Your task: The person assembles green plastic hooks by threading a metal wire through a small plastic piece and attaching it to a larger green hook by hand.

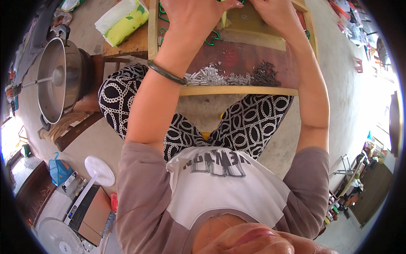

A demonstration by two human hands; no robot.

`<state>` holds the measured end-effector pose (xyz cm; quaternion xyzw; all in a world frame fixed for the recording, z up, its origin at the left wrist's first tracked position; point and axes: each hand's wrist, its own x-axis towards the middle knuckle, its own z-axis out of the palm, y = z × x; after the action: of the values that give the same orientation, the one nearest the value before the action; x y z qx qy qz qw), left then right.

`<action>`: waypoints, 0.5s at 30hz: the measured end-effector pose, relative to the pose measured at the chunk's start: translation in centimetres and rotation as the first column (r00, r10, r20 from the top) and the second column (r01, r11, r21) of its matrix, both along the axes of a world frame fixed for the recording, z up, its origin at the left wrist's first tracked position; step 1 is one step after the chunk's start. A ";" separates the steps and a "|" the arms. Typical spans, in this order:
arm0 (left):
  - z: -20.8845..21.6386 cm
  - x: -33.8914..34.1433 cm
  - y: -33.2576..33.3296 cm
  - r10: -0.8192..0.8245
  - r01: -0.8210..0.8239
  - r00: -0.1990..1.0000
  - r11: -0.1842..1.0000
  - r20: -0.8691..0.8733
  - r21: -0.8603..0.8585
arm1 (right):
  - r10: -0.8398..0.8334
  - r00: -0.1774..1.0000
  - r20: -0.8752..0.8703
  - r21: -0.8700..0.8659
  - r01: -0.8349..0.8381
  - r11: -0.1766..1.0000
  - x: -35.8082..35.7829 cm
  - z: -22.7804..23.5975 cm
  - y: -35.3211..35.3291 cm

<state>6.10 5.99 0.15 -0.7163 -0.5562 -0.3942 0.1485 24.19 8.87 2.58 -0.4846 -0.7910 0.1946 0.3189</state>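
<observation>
Both hands reach over a wooden-framed tray (237, 90) with a reddish bottom, and the picture's upper edge cuts off most of their fingers. My left hand (190, 15) points its thumb toward my right hand and seems closed; a small dark bit shows by the thumb tip, too little to name. My right hand (272, 12) is close by, its fingertips hidden. Below my left hand lies a bent green metal hook (213, 38). Along the near side of the tray are a heap of small silvery metal pieces (213, 76) and a darker heap (265, 75).
More green hooks (163, 31) lie along the tray's left side. A green-and-white soft pack (122, 21) rests on a wooden surface to the left. Beyond my left knee stands a large metal pan (55, 101) with a ladle (57, 76). White fans (99, 170) are at lower left.
</observation>
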 end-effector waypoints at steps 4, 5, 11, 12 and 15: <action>0.6 0.2 -0.3 0.000 -0.001 1.000 0.999 -0.019 -0.032 | -0.033 0.995 0.089 0.223 0.012 0.975 0.0 -1.0 -0.4; 0.5 0.3 -0.3 -0.004 0.003 1.000 1.000 -0.016 -0.017 | -0.049 0.996 0.072 0.238 0.031 0.971 0.0 -1.1 -0.3; 0.5 0.3 -0.7 0.028 -0.028 0.998 1.000 -0.062 0.007 | -0.049 0.997 0.065 0.334 0.024 0.942 -0.3 -1.3 0.0; 0.2 0.5 -0.5 0.084 -0.077 0.992 0.994 -0.097 0.074 | -0.045 0.995 0.085 0.354 0.012 0.935 0.3 -1.5 0.4; 1.4 1.1 -1.2 0.054 -0.045 0.994 0.995 -0.095 0.093 | 0.007 0.894 -0.447 0.183 0.083 0.980 0.3 -1.0 0.6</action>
<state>7.24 4.81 1.56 -0.7132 -0.5474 -0.3800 0.2178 24.51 9.45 1.59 -0.4085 -0.7025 0.2148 0.5417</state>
